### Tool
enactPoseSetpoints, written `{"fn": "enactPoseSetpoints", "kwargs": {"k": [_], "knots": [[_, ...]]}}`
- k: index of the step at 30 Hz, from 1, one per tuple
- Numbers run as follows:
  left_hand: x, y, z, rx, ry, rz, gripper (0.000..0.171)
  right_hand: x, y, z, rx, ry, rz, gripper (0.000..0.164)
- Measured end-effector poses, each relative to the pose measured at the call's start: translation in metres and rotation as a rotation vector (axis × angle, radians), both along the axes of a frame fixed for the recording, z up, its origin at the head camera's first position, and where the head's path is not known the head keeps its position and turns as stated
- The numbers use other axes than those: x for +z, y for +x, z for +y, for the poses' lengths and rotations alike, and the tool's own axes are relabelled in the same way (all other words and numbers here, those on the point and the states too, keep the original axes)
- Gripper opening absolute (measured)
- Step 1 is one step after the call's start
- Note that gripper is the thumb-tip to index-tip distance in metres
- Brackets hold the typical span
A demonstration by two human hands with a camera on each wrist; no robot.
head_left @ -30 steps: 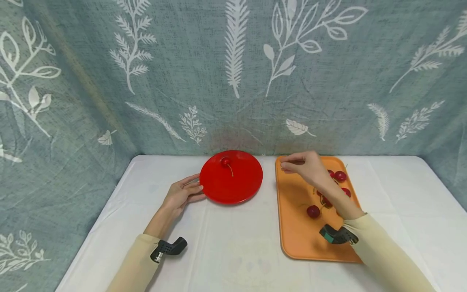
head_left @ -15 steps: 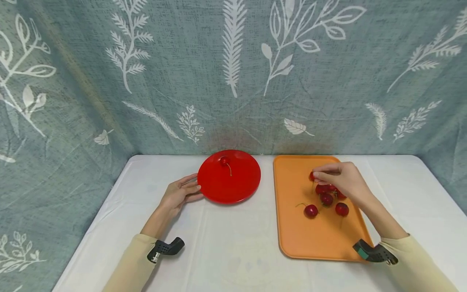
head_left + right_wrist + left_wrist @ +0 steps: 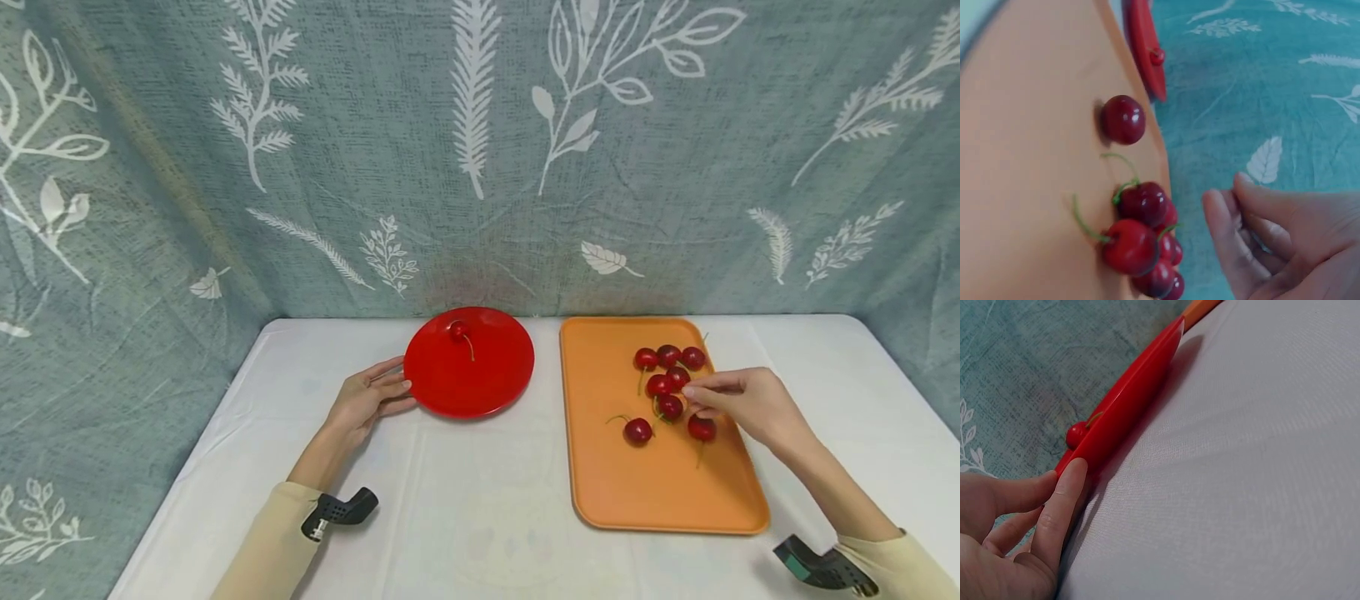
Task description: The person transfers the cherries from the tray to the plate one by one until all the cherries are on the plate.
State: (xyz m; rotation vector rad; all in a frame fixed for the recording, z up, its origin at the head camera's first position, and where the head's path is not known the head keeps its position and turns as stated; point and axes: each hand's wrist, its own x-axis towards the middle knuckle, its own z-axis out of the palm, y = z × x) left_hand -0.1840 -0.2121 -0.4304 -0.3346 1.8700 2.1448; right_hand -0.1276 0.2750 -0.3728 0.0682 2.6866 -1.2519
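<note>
My left hand (image 3: pixel 365 402) holds the left rim of a red plate (image 3: pixel 487 379), its thumb and fingertips pinching the edge in the left wrist view. A single cherry (image 3: pixel 458 330) with a green stem lies on the plate near its back. To the right, my right hand (image 3: pixel 750 402) hovers over the right side of an orange tray (image 3: pixel 637 496). Its thumb and index finger are close together, with nothing seen between them in the right wrist view. Just left of those fingertips several dark red cherries (image 3: pixel 658 386) lie clustered. One cherry (image 3: pixel 638 431) sits apart, and another cherry (image 3: pixel 702 427) is below the fingers.
A white cloth (image 3: pixel 480 508) covers the table, and a strip of it separates plate and tray. Behind the table's back edge hangs a blue-green curtain (image 3: pixel 420 150) with white leaf prints. Black wrist cameras (image 3: pixel 821 568) are strapped to both sleeves.
My right hand has moved from the tray's back left to its right side. The cherry at its fingertips half a second ago now lies free on the tray. The left hand stays at the plate.
</note>
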Motion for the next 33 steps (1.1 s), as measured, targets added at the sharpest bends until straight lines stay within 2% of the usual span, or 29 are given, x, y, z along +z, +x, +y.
{"fn": "enactPoseSetpoints", "kwargs": {"k": [6,11,17,25,33], "knots": [[0.000,-0.001,0.000,-0.004,0.000,0.004,0.059,-0.006,0.010,0.012,-0.050,0.039,-0.139,0.042],[0.001,-0.002,0.000,-0.007,0.000,0.010,0.059,-0.009,0.015,0.018,-0.041,0.039,-0.241,0.034],[0.000,-0.002,0.000,-0.012,0.002,0.012,0.060,-0.015,0.018,0.016,-0.020,0.057,-0.241,0.026],[-0.001,-0.001,-0.002,-0.002,-0.011,0.011,0.059,-0.021,0.015,0.010,-0.035,0.175,-0.235,0.028],[-0.001,-0.001,0.000,-0.001,-0.013,0.008,0.058,-0.024,0.013,0.010,-0.050,0.174,-0.202,0.026]]}}
